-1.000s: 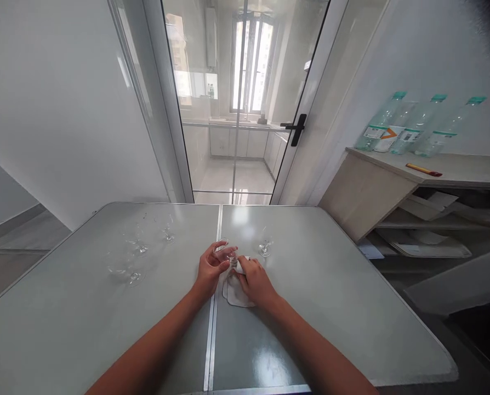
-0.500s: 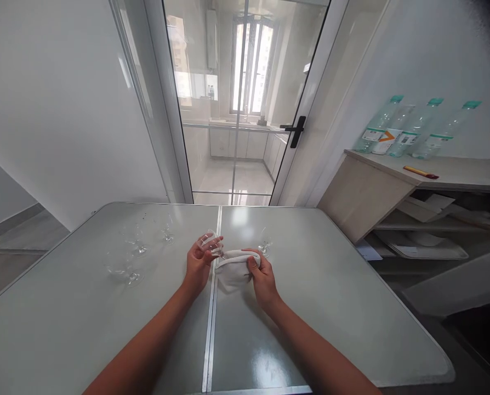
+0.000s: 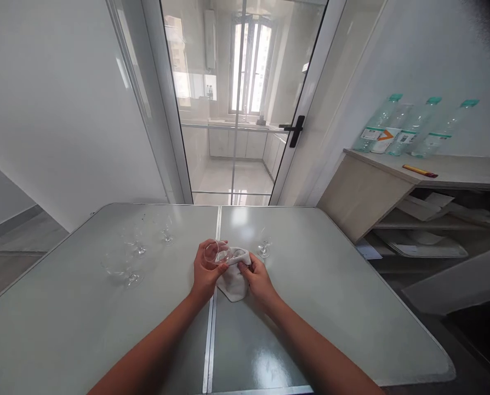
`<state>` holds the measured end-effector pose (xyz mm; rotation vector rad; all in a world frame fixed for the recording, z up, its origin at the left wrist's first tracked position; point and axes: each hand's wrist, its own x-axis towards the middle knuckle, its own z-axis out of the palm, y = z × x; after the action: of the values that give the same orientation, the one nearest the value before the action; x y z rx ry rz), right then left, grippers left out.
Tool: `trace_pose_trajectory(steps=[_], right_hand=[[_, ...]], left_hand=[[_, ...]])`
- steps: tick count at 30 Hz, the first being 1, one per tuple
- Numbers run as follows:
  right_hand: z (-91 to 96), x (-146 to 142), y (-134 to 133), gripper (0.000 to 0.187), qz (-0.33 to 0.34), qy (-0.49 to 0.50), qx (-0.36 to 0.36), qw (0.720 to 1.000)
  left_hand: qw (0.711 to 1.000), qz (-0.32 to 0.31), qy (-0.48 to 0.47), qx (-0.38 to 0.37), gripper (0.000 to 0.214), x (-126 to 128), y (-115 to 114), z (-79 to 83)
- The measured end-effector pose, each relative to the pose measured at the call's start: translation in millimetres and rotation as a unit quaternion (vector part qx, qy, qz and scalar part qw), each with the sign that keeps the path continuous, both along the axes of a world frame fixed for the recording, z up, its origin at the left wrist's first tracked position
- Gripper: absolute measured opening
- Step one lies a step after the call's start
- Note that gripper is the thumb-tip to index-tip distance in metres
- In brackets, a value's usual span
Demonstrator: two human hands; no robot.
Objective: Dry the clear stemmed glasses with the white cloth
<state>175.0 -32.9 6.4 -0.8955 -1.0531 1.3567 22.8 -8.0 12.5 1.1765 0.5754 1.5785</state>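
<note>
Over the table's middle seam, my left hand [image 3: 206, 270] is closed around the bowl of a clear stemmed glass [image 3: 215, 252], whose open rim tilts toward me and to the left. My right hand [image 3: 260, 277] grips a white cloth [image 3: 233, 282], thumb on top. The cloth wraps the stem end of the glass and hangs down between the hands; the foot is hidden by it. Just beyond my right hand stands another stemmed glass [image 3: 264, 248]. To the left are several more clear glasses, among them a near one [image 3: 133, 277] and a far one [image 3: 166, 236].
The pale glossy table [image 3: 331, 318] has a metal seam and edging. At the right, a wooden shelf unit [image 3: 376, 189] carries several plastic bottles [image 3: 407, 134] and a yellow-and-red stick-like item [image 3: 420, 171]. Behind the table is a glass door [image 3: 212, 142] with a black handle.
The glass has turned so its rim faces more toward me, and my left hand has shifted slightly right and nearer. My right hand and the cloth have moved left, onto the glass's stem end.
</note>
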Motion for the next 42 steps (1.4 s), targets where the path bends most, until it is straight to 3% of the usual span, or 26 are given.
trace_pose_trajectory(steps=[6,9,12,15,19,22,25,28,31,34,39,42], right_hand=[[-9.8,13.6,3.4,0.022,-0.111,-0.138,-0.033,0.984],[-7.1,12.0,3.4,0.042,-0.137,-0.115,0.015,0.984],[-7.7,8.5,5.5,0.051,-0.105,-0.089,0.027,0.99],[-9.5,9.7,6.7,0.036,-0.06,-0.113,0.019,0.992],[-5.4,18.0,5.0,0.016,-0.112,-0.219,-0.005,0.969],[-0.8,20.3,4.2,0.024,-0.142,-0.198,0.008,0.97],[-0.6,17.1,5.2,0.045,-0.097,-0.135,0.04,0.985],[-4.3,15.0,6.9,0.039,-0.061,-0.137,0.053,0.987],[-5.4,17.8,7.6,0.029,-0.089,-0.179,0.031,0.979],[1.1,22.4,4.7,0.027,-0.094,-0.226,0.033,0.969],[22.8,27.6,-8.3,0.026,-0.082,-0.296,0.128,0.943],[33.7,28.8,-14.2,0.031,-0.05,-0.285,0.176,0.941]], left_hand=[[0.997,0.0,0.071,0.025,0.064,1.3,-4.7,-3.8],[0.997,-0.017,0.069,0.018,0.066,2.1,-5.6,-5.5],[0.997,-0.044,0.061,0.032,0.065,2.3,-6.4,-6.4],[0.995,-0.054,0.073,0.034,0.066,2.7,-8.5,-5.8],[0.995,-0.034,0.095,0.022,0.064,2.5,-9.8,-3.3],[0.995,-0.029,0.091,0.017,0.063,0.0,-6.7,-2.5],[0.992,-0.064,0.1,0.03,0.067,-2.8,-2.8,-3.4],[0.99,-0.08,0.107,0.043,0.07,-4.0,-1.5,-3.4],[0.992,-0.085,0.088,0.026,0.073,-3.8,-2.6,-1.9],[0.997,-0.057,0.061,-0.001,0.072,-3.9,-3.2,-0.3],[0.997,0.025,0.065,-0.015,0.064,-7.7,-0.9,4.7],[0.996,0.045,0.074,-0.011,0.062,-8.4,0.2,7.7]])
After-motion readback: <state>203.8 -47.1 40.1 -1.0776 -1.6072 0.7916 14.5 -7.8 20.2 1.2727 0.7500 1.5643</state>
